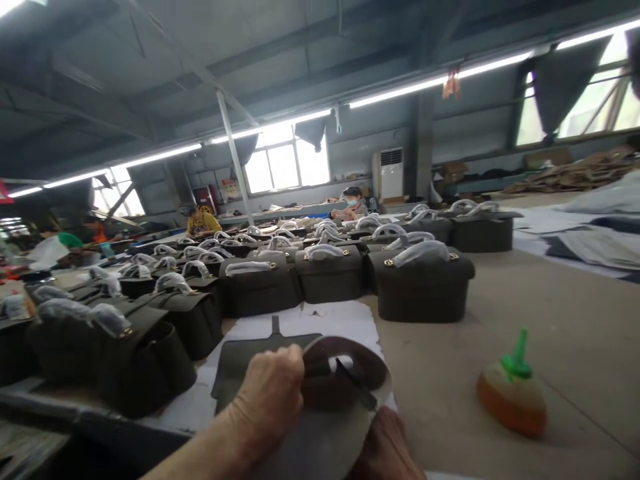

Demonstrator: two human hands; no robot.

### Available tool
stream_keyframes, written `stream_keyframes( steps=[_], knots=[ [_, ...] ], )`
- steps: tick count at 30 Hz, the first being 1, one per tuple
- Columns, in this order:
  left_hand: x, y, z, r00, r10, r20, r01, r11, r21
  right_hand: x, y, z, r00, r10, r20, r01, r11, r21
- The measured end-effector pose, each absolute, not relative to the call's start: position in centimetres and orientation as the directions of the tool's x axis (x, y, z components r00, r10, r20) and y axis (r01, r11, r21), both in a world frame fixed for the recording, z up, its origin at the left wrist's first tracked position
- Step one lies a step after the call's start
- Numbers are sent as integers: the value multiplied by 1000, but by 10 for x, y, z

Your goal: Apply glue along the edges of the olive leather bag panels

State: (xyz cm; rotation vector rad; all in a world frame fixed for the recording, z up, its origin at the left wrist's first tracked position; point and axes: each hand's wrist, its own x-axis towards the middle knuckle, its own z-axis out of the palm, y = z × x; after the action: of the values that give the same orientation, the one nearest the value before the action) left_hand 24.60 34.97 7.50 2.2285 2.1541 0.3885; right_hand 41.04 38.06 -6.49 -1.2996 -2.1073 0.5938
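Close in front of me, my left hand is closed on the upper left edge of a curved, smooth bag piece, pale on its near face and dark brown along its top. My right hand, in shadow, is closed at the lower right edge of that same piece; its fingertips are partly hidden. A narrow dark pointed strip lies across the opening of the piece and ends by my right fingers. Behind my left hand, a flat dark olive panel with a small tab rests on white paper.
Rows of dark bags with plastic-wrapped handles stand ahead and to the left. On the right of the table stands an amber bottle with a green nozzle. Two people sit farther back. Sheets are stacked at the far right.
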Motion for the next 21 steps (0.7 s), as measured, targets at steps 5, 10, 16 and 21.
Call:
stream_keyframes(
  steps=[5,10,16,21],
  knots=[
    [248,325,-1,179,937,-298,978,-138,156,417,388,-60,-177,969,170,508,238,-828],
    [264,351,-10,33,999,16,956,-36,290,424,390,-52,-62,985,160,195,169,-966],
    [283,366,-7,163,985,55,821,-167,547,421,400,-57,118,990,82,36,79,-996],
    [226,392,-5,-33,983,178,735,-97,671,422,408,-69,114,989,88,23,86,-996]
  ],
)
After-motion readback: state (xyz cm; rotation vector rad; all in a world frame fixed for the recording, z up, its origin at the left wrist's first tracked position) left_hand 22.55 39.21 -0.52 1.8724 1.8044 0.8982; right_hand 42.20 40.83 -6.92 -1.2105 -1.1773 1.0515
